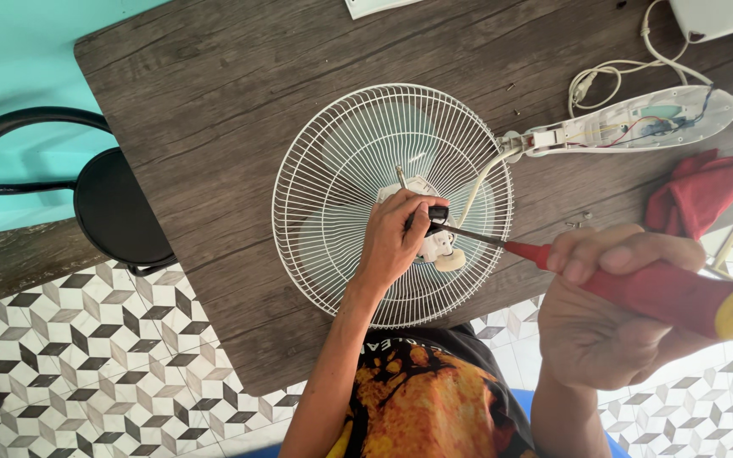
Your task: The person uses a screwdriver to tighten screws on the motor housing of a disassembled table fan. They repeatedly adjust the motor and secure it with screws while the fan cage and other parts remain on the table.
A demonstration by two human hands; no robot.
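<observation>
A round white fan cage lies flat on a dark wooden table. You can see pale green blades through the wires.

The left hand rests in the middle of the cage. Its fingers curl around a small black part on the white motor piece. The fingers are bent close and pinch that part.

The right hand is near the camera, on the right side. Its fingers are wrapped tight around the red handle of a screwdriver with a yellow end. The thin metal tip points left and meets the black part, just beside the left fingers.

A white cord runs from the motor piece to a long white fan neck lying open at the far right, with small wires inside. A red cloth lies just below that neck. A few tiny screws sit on the table near the cage.

On the left, a black stool stands on a patterned tile floor, close to a teal wall.
</observation>
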